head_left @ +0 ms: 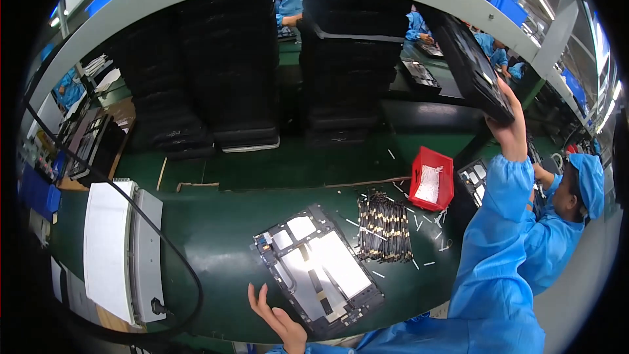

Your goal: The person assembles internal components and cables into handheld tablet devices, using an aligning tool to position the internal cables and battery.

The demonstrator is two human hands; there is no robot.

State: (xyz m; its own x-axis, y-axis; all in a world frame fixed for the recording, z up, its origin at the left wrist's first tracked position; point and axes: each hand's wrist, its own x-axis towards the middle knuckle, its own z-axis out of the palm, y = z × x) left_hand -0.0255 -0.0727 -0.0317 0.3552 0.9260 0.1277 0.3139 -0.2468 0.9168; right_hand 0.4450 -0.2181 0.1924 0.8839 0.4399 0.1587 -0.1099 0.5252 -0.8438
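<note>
My right hand [510, 126] is raised at the upper right, its fingers wrapped round the lower end of a black tray [473, 69]. The tray is tilted, held above the bench beside the tall stacks. Low in the middle, my left hand [278, 320] has its fingers apart and holds nothing. It is beside the lower left edge of an opened tablet-like device [321, 272], whose inner side with silvery plates faces up. To the right of this device lies a bundle of thin black cables [384, 228] with gold-coloured parts.
Tall stacks of black trays [229, 78] stand at the back. A red bin [443, 177] holds white strips, and more strips lie scattered around it. At left are a white box-shaped unit [108, 249] and a black cord [154, 226]. A co-worker [557, 223] sits at right.
</note>
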